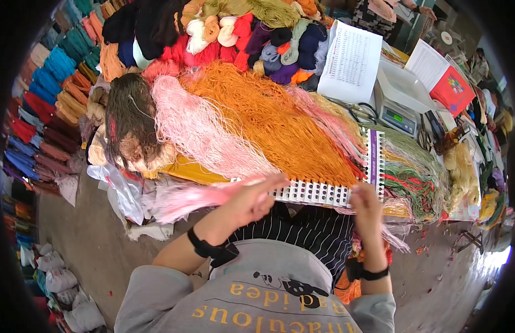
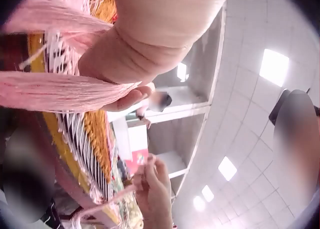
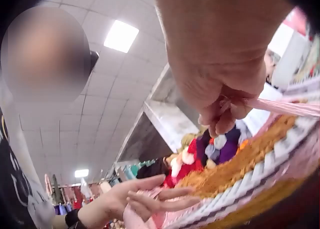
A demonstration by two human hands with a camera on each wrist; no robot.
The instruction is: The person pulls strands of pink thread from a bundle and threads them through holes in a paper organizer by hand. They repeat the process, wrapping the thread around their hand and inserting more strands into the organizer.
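Note:
A hank of pale pink yarn (image 1: 185, 201) trails off the table's front edge to my left hand (image 1: 247, 202). In the left wrist view, the pink hank (image 2: 55, 91) runs in between that hand's thumb and fingers, which hold it. My right hand (image 1: 366, 208) is at the right end of the white perforated strip (image 1: 313, 193). A thin pink strand (image 3: 285, 107) is pinched in the right fingertips in the right wrist view. Orange yarn (image 1: 263, 122) and more pale pink yarn (image 1: 196, 125) fan back across the table from the strip.
A second perforated strip with a purple label (image 1: 373, 158) lies at the right. Behind it are scissors (image 1: 364, 112), a digital scale (image 1: 399, 117) and a printed sheet (image 1: 350, 64). Dark brown yarn (image 1: 130, 114) hangs at left, above a plastic bag (image 1: 121, 191). Coloured skeins line the back.

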